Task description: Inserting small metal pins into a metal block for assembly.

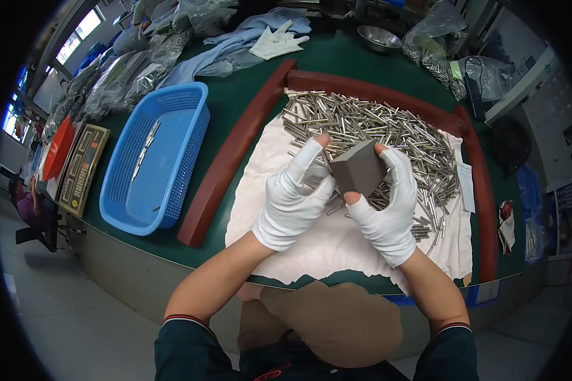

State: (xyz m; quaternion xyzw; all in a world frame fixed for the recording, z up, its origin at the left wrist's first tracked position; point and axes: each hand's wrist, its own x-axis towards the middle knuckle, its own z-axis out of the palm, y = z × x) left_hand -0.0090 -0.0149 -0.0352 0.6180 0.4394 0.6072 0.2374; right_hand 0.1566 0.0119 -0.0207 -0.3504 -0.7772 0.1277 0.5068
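A dark grey, sharp-edged block [349, 174], possibly a sanding sponge, is held tilted between my two hands. My right hand [391, 213] grips its right side, with the bare thumb tip low on the front and a finger at the top corner. My left hand [292, 197] curls at the block's left edge; part of its grip is hidden. Both hands wear white gloves with some bare fingertips. Beyond them lies a heap of short shiny metal pins [368, 117] on a pale cloth [260, 190]. Several pins sit in a row near my right hand.
Red-brown bars [238, 155] frame the cloth on the green table. To the left stands a blue plastic basket [117, 197] with a few pins inside. A metal bowl [379, 38], a white glove [278, 41] and bagged parts [435, 38] lie at the back. Another person [35, 206] sits far left.
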